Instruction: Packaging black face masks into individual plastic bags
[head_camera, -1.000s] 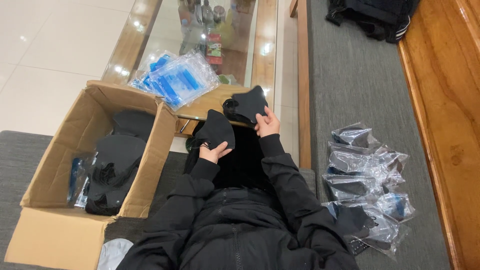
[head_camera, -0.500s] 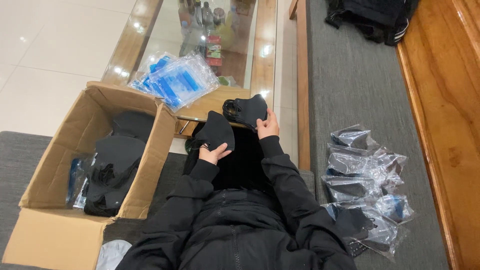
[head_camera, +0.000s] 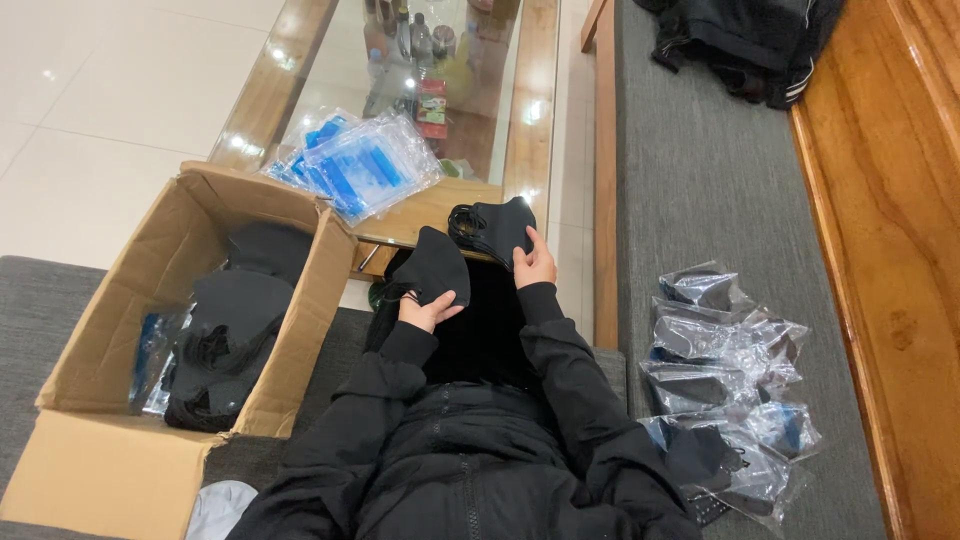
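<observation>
1. Black face masks are in both hands, held over the person's lap just in front of the near edge of the glass-topped table.
2. Left hand has its fingers closed on one black mask, gripping its lower edge; the mask stands up from the hand, nearer the person than the table's edge.
3. Right hand is closed on a small stack of black masks, thumb on the side facing the camera; the stack overlaps the table's near wooden rim.
4. The two masks are close together but apart.
5. Left of the table's near corner stands an open cardboard box with more black masks piled inside.
6. On the table's near left corner lies a heap of clear bags with blue strips, touching the box's flap.
7. Right of the table, on the grey cushion, lies a pile of clear packets with dark masks.
</observation>
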